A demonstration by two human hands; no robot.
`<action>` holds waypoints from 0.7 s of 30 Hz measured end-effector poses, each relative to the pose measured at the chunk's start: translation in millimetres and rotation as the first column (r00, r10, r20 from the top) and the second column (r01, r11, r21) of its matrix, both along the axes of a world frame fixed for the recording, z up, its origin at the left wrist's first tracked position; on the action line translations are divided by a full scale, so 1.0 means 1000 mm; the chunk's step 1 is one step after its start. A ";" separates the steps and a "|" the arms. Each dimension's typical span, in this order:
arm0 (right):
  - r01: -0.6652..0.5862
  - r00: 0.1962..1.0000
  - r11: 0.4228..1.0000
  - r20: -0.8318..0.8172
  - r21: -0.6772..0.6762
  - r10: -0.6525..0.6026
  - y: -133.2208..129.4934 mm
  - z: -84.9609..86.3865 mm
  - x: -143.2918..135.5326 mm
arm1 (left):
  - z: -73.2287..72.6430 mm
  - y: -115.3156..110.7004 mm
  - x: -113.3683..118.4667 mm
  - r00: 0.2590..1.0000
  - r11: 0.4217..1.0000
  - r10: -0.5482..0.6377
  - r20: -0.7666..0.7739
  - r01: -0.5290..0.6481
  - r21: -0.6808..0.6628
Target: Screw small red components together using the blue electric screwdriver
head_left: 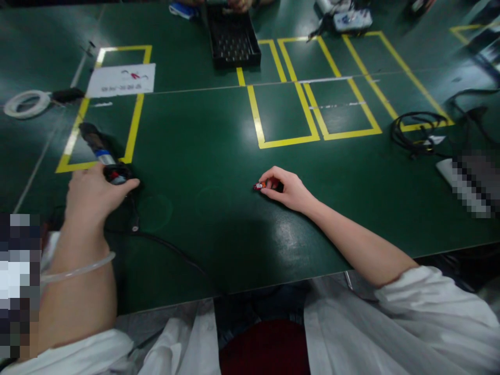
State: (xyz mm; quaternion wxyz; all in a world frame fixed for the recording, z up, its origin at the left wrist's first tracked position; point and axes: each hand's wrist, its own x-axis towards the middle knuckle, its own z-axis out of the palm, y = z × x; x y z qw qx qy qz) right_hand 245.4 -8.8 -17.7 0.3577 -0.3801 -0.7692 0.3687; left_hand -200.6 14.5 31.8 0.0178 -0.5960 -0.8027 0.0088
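On the left of the green table, my left hand (91,190) is around the cord end of a dark, stick-shaped electric screwdriver (102,151) with a blue band. Its thumb points right, and the fingers on the far side are partly hidden. The tool lies slanted across a yellow taped rectangle. Near the middle of the table, my right hand (287,188) pinches a small red, orange and white part (258,186) between thumb and fingertips, close to the tabletop. The part is too small to name.
A black tray (234,44) stands at the far side by another person's hands (239,5). A white sheet (121,79) and a white coil (27,104) lie left. Yellow tape outlines (289,140) mark the table. Coiled black cable (414,135) lies right. A black cord (167,244) crosses near my left hand.
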 end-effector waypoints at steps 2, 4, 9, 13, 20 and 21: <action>0.002 1.000 1.000 0.000 0.000 -0.002 0.000 -0.001 0.000 | 0.005 -0.006 0.032 1.000 0.999 -0.004 0.003 0.004 -0.035; 0.005 1.000 1.000 0.001 -0.007 -0.005 0.001 -0.001 0.000 | 0.008 -0.011 0.064 0.995 0.995 -0.086 0.054 0.089 -0.038; -0.002 1.000 1.000 -0.021 -0.023 0.002 0.002 -0.002 0.001 | 0.002 -0.019 0.137 0.952 0.959 -0.282 0.116 0.283 0.007; 0.002 1.000 1.000 -0.028 0.002 -0.002 0.001 -0.002 0.001 | -0.005 -0.024 0.186 0.882 0.893 -0.449 0.143 0.446 0.060; 0.073 0.997 0.995 -0.036 0.063 -0.071 0.002 -0.003 0.002 | -0.010 -0.036 0.230 0.742 0.759 -0.651 0.161 0.639 0.124; 0.074 0.997 0.995 -0.034 0.062 -0.072 0.002 -0.004 0.002 | -0.010 -0.037 0.232 0.731 0.748 -0.664 0.159 0.651 0.130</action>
